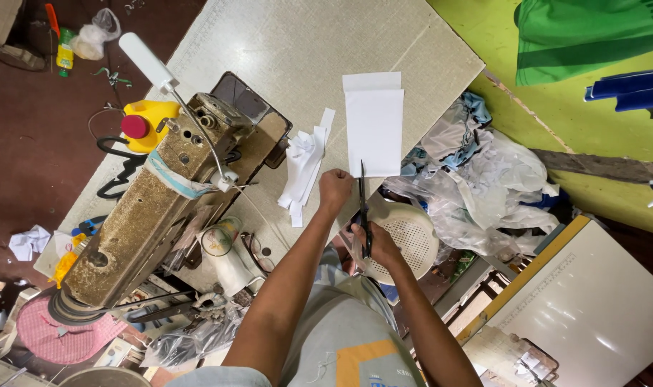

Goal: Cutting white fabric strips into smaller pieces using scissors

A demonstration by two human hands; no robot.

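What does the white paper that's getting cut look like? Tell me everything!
The white paper is a plain rectangular sheet, lying flat on the pale woven table top. A second layer peeks out along its far edge. Its near edge meets the left hand, and the scissors in the right hand point into that edge. Narrow cut white strips lie beside it.

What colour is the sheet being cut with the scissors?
White. The sheet shows best in the head view, lying on the beige table.

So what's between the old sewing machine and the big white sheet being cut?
In the head view, a pile of white strips lies on the table between the sewing machine and the white sheet.
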